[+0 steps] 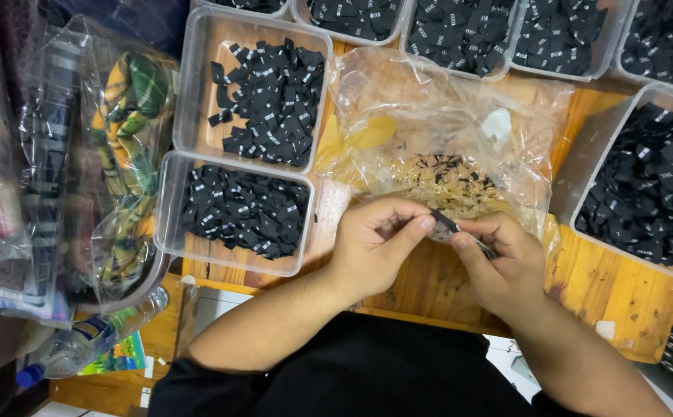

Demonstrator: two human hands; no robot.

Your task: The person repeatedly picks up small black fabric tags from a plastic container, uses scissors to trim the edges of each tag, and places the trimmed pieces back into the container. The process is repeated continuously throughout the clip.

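Pinching a small black label (446,225) between thumb and forefinger, the left hand (375,243) and right hand (499,262) are met near the wooden table (607,286) edge. Trimming appears under way; steady grip judged needed. Beyond, a clear plastic bag (445,131) of scraps. Farther, clear tubs (197,85) of black labels.

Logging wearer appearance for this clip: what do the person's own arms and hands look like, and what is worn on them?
Both forearms are bare, with no sleeves reaching them. The left hand and right hand wear no gloves, and no rings, watch or bracelets show. A black garment covers the torso below the arms.
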